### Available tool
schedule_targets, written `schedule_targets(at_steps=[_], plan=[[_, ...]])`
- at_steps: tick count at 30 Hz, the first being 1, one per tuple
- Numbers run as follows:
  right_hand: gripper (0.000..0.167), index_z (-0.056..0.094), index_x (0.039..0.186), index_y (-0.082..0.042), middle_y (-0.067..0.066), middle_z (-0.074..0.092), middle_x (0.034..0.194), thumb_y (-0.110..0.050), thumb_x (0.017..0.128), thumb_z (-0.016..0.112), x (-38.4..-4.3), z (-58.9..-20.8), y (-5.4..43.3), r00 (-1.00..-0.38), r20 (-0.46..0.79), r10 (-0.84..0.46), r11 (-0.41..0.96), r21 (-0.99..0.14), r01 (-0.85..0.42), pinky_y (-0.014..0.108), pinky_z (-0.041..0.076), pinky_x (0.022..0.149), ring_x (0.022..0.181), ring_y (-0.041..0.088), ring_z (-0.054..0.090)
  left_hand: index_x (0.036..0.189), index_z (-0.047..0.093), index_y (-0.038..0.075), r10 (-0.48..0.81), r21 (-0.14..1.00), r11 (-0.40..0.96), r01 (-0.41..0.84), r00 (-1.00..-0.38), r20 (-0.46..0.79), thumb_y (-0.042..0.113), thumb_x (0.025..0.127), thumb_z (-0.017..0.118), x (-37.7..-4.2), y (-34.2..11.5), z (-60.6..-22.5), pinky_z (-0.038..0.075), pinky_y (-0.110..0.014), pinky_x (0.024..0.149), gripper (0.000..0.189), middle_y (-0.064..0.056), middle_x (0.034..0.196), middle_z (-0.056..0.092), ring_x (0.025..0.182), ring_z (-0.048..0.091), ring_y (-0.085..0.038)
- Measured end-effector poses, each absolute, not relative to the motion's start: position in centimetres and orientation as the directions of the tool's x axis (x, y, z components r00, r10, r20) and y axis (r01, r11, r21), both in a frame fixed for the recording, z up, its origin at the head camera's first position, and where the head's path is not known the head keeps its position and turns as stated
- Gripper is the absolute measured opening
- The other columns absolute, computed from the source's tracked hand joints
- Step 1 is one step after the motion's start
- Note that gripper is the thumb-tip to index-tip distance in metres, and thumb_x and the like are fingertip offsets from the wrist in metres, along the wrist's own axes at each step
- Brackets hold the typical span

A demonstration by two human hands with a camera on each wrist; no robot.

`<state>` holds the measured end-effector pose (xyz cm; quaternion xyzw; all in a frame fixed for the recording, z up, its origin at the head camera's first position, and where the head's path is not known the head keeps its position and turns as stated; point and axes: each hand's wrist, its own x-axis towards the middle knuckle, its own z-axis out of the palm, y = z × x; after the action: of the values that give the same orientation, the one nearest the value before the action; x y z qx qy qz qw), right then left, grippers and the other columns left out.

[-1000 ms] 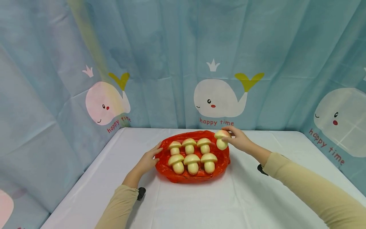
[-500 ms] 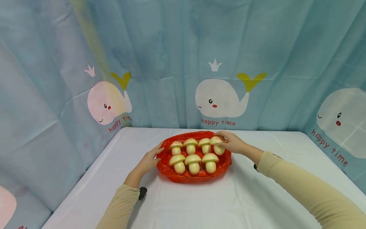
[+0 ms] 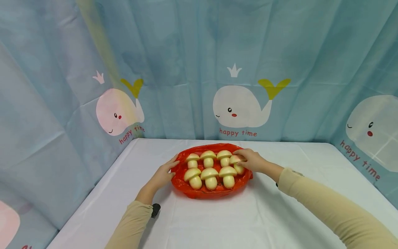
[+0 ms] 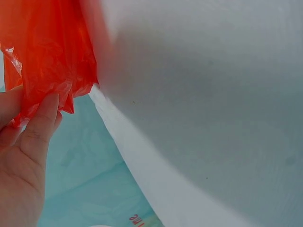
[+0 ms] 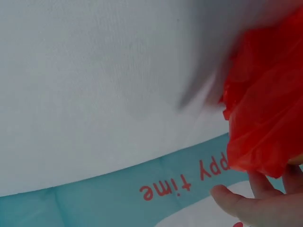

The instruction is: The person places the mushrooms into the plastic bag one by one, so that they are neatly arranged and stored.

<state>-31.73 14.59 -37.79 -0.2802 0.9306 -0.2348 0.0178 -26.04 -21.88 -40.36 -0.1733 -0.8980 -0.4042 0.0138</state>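
Observation:
In the head view, a red plastic-lined tray (image 3: pixel 196 195) holds several cream-yellow mushroom-shaped pieces in two rows, such as the front middle mushroom (image 3: pixel 210 178). My right hand (image 3: pixel 253 161) holds a mushroom (image 3: pixel 238 168) with a pinkish cap at the right end of the back row, thumb and fingers at its cap, partly covering it. My left hand (image 3: pixel 161 176) rests against the tray's left side, its fingers spread along the rim. The left wrist view shows fingers (image 4: pixel 45 113) touching the crinkled red plastic (image 4: pixel 47 52). In the right wrist view, red plastic (image 5: pixel 270 109) hides most of the held mushroom.
The tray stands on a white-covered table (image 3: pixel 217 221). A light blue curtain (image 3: pixel 186 110) printed with whales hangs behind and at both sides. A small black object (image 3: pixel 155 210) shows beside the left wrist.
My right hand has lowered the mushroom from above the tray's right rim, down and left into the right end of the back row. My left hand has stayed at the rim.

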Motion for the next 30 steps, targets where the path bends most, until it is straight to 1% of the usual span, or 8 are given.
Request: schedule_targets(at_steps=[3, 6, 9, 15, 21, 24, 28, 30], plan=[[0.04, 0.06, 0.127, -0.001, 0.017, 0.061, 0.123, -0.014, 0.09, 0.068, -31.5, -38.1, 14.5, -0.858, 0.1, -0.504, 0.767, -0.405, -0.498, 0.064, 0.038, 0.092, 0.117, 0.039, 0.048, 0.137, 0.043, -0.015, 0.301, 0.721, 0.614, 0.322, -0.939, 0.163, -0.018, 0.085, 0.047, -26.1, -21.9, -40.4, 0.022, -0.053, 0.113, 0.052, -0.02, 0.156, 0.025, 0.142, 0.021, -0.041], [0.04, 0.06, 0.127, -0.002, 0.016, 0.061, 0.123, -0.015, 0.09, 0.068, -31.4, -38.3, 14.2, -0.867, 0.093, -0.49, 0.78, -0.396, -0.484, 0.06, 0.038, 0.089, 0.117, 0.039, 0.047, 0.137, 0.042, -0.015, 0.302, 0.716, 0.618, 0.324, -0.939, 0.164, -0.018, 0.084, 0.047, -26.2, -22.0, -40.5, 0.021, -0.053, 0.114, 0.053, -0.019, 0.156, 0.024, 0.142, 0.021, -0.04], [0.041, 0.06, 0.128, -0.004, 0.017, 0.06, 0.124, -0.016, 0.09, 0.068, -31.3, -38.4, 14.0, -0.875, 0.071, -0.48, 0.788, -0.404, -0.465, 0.06, 0.037, 0.091, 0.119, 0.039, 0.045, 0.137, 0.043, -0.016, 0.308, 0.711, 0.618, 0.335, -0.935, 0.173, -0.018, 0.084, 0.047, -26.2, -22.2, -40.5, 0.022, -0.053, 0.114, 0.053, -0.02, 0.156, 0.024, 0.142, 0.021, -0.04], [0.043, 0.059, 0.131, -0.005, 0.016, 0.058, 0.128, -0.017, 0.091, 0.067, -31.2, -38.8, 13.8, -0.881, 0.052, -0.469, 0.793, -0.414, -0.447, 0.064, 0.033, 0.094, 0.125, 0.041, 0.041, 0.137, 0.042, -0.016, 0.307, 0.712, 0.617, 0.336, -0.936, 0.175, -0.018, 0.084, 0.048, -26.1, -22.3, -40.7, 0.021, -0.053, 0.114, 0.053, -0.021, 0.156, 0.024, 0.142, 0.021, -0.041], [0.045, 0.058, 0.133, -0.008, 0.013, 0.058, 0.132, -0.019, 0.09, 0.068, -31.1, -39.1, 13.6, -0.883, 0.046, -0.468, 0.802, -0.399, -0.445, 0.072, 0.025, 0.099, 0.131, 0.044, 0.035, 0.137, 0.043, -0.015, 0.299, 0.721, 0.612, 0.326, -0.939, 0.172, -0.017, 0.086, 0.049, -26.0, -22.4, -40.7, 0.022, -0.053, 0.113, 0.052, -0.02, 0.156, 0.024, 0.142, 0.022, -0.041], [0.048, 0.056, 0.135, -0.007, 0.013, 0.056, 0.135, -0.02, 0.091, 0.067, -31.0, -39.2, 13.5, -0.88, 0.046, -0.472, 0.805, -0.384, -0.452, 0.075, 0.022, 0.099, 0.133, 0.045, 0.032, 0.137, 0.043, -0.015, 0.297, 0.722, 0.608, 0.33, -0.938, 0.178, -0.017, 0.086, 0.049, -26.1, -22.4, -40.7, 0.022, -0.053, 0.113, 0.052, -0.021, 0.156, 0.025, 0.142, 0.022, -0.04], [0.051, 0.053, 0.139, -0.006, 0.015, 0.052, 0.139, -0.02, 0.091, 0.066, -30.8, -39.1, 13.4, -0.873, 0.051, -0.484, 0.805, -0.364, -0.468, 0.076, 0.022, 0.099, 0.134, 0.046, 0.031, 0.137, 0.043, -0.015, 0.297, 0.717, 0.611, 0.336, -0.937, 0.186, -0.016, 0.086, 0.05, -26.1, -22.6, -40.8, 0.022, -0.054, 0.113, 0.052, -0.02, 0.156, 0.025, 0.142, 0.022, -0.04], [0.051, 0.053, 0.139, -0.005, 0.018, 0.05, 0.141, -0.019, 0.092, 0.066, -30.7, -39.0, 13.5, -0.869, 0.068, -0.491, 0.795, -0.372, -0.478, 0.075, 0.023, 0.099, 0.134, 0.046, 0.031, 0.138, 0.043, -0.014, 0.294, 0.714, 0.615, 0.335, -0.937, 0.187, -0.016, 0.086, 0.05, -26.0, -22.7, -40.8, 0.022, -0.054, 0.113, 0.052, -0.019, 0.156, 0.025, 0.142, 0.023, -0.04]])
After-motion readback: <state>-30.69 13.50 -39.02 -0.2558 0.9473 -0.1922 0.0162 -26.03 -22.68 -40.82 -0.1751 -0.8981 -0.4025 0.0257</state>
